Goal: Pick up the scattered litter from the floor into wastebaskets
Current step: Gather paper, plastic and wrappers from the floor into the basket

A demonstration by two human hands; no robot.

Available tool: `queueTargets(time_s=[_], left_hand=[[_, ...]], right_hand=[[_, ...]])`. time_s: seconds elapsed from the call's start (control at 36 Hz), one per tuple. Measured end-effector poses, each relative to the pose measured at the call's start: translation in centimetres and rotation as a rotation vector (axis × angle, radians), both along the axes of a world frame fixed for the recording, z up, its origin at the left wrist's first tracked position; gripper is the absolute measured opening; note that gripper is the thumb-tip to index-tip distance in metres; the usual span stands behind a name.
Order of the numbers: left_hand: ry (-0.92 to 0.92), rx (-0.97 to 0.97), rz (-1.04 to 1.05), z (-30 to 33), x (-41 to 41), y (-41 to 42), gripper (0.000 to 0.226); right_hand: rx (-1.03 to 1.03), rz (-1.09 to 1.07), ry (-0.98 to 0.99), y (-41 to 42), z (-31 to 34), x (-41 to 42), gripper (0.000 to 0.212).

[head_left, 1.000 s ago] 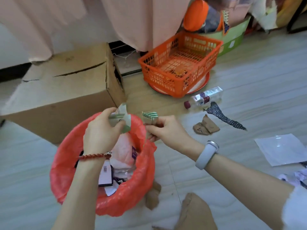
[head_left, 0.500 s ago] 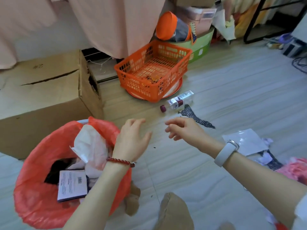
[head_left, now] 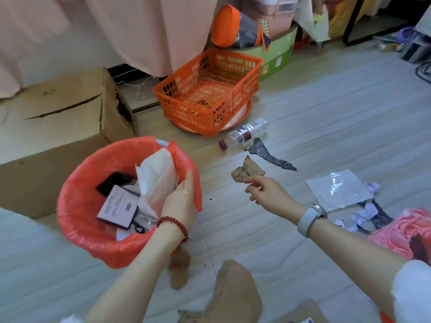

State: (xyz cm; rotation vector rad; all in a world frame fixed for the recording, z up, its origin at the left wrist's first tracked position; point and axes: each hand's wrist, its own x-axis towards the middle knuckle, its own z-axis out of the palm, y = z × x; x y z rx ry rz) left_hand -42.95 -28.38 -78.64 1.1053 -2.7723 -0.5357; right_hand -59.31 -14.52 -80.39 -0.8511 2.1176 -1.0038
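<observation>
— Hands first: where are they?

— Left hand rests on the near rim of the wastebasket, fingers straight against its red liner, gripping nothing. Right hand hovers just short of the brown paper scrap, fingers loosely spread, empty.

— And the rest of the litter?

— Inside the wastebasket sit white paper and a small booklet. Beyond the scrap lie a dark patterned strip and a plastic bottle on its side. A clear plastic sleeve lies to the right.

— Further out?

— An orange basket and a cardboard box.
</observation>
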Motion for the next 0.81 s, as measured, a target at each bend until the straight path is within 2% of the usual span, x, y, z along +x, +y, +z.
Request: queueTargets(time_s=[0.14,0.25,0.31,0.36,0.44,0.53,0.67,0.72,0.81], left_hand=[[-0.02,-0.098,-0.304,-0.1,-2.1,0.9,0.068],[0.191,-0.173,-0.545,0.3,-3.8,2.6,0.054],[0.224,-0.187,-0.62,0.3,-4.4,3.4,0.051],[0.225,-0.231,-0.674,0.3,-5.0,3.7,0.049],[0.204,-0.311,-0.69,0.5,-5.7,3.3,0.046],[0.17,-0.345,-0.671,0.6,-6.2,2.6,0.044],[0.043,-0.387,-0.545,0.3,-7.1,1.5,0.045],[0.017,-0.375,-0.505,0.4,-7.3,1.7,0.047],[0.062,-0.348,-0.562,0.5,-7.8,3.3,0.06]], right_hand=[[-0.059,0.127,0.389,2.0,0.1,-1.1,0.05],[-0.104,0.16,0.648,3.3,0.1,-2.7,0.067],[-0.08,0.194,0.77,3.8,0.2,-3.5,0.069],[-0.091,0.225,0.861,4.2,0.0,-4.1,0.061],[-0.063,0.2,0.963,4.5,-0.3,-4.6,0.033],[-0.059,0.123,1.069,4.4,-0.1,-4.5,0.022],[-0.021,-0.03,1.258,3.6,-0.1,-3.6,0.017],[-0.083,-0.047,1.254,3.6,-0.4,-3.7,0.014],[-0.194,0.022,1.169,5.0,-0.2,-4.0,0.028]])
